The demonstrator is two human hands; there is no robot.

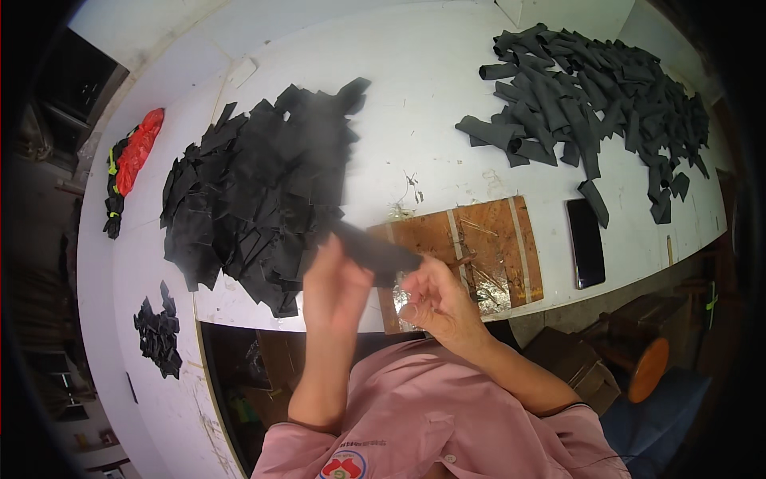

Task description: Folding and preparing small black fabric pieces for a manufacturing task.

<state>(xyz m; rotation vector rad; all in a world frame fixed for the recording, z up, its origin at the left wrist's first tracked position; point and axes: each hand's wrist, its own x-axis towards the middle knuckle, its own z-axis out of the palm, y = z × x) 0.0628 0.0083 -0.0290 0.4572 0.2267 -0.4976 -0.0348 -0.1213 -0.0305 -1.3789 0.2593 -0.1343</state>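
Here's the white worktop [415, 104] filling most of the view, and on its left sprawls a big pile of flat black pieces [263, 184]; far right, a heap of dark rolled pieces [590, 104]. Nearer the person, a brown board [499, 227] lies at the front edge. Now in to the hands: the left hand [339, 279], blurred, seems to grip one end of a single black piece [375, 251], while the right hand [441, 307] is at the other end, fingers [431, 275] curled, thumb apart; whether they pinch it, I can't tell. And there's the line that matters: the piece bridges both hands, just over the board's left part, long axis slanting from upper left to lower right, neither hand clearly nearer. From the right fingers it lies up and leftward; from the left ones, it stretches off rightward.
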